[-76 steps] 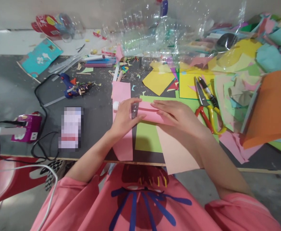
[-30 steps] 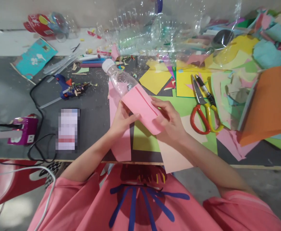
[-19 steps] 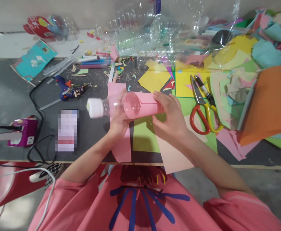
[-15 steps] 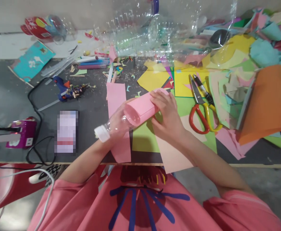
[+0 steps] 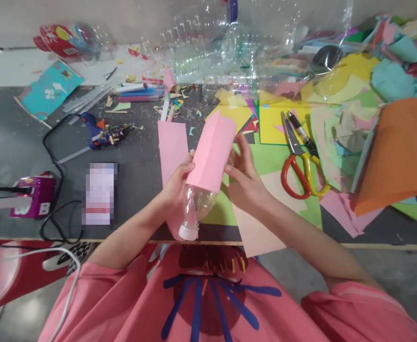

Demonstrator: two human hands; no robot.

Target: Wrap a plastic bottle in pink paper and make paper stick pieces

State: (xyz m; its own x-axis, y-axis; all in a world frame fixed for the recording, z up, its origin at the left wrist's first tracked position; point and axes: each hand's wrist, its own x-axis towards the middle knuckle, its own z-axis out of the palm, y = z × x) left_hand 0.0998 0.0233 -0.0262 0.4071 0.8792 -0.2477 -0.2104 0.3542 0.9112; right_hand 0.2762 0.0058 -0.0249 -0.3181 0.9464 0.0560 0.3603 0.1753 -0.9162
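A clear plastic bottle [image 5: 196, 205] with a white cap points its neck toward me, and pink paper [image 5: 212, 151] is wrapped round its body. My left hand [image 5: 177, 183] is closed on the left side of the wrapped bottle. On its right side my right hand [image 5: 243, 176] holds it with the fingers curled against the pink paper. Both hands keep the bottle lifted above a green sheet [image 5: 226, 209] on the dark table [image 5: 137, 156]. A strip of pink paper [image 5: 171, 145] lies just left of the bottle.
Red-and-yellow scissors [image 5: 298, 159] and a pen lie to the right. Beyond them is a heap of coloured paper with an orange sheet [image 5: 399, 156]. A blue glue gun [image 5: 96, 129], a phone [image 5: 99, 194] and a purple socket box [image 5: 33, 199] lie left. Empty clear bottles [image 5: 229, 42] are piled at the back.
The wrapped bottle was lifted off the table and swung round: its cap pointed away, then left, and now points down toward me. Both hands stayed on it.
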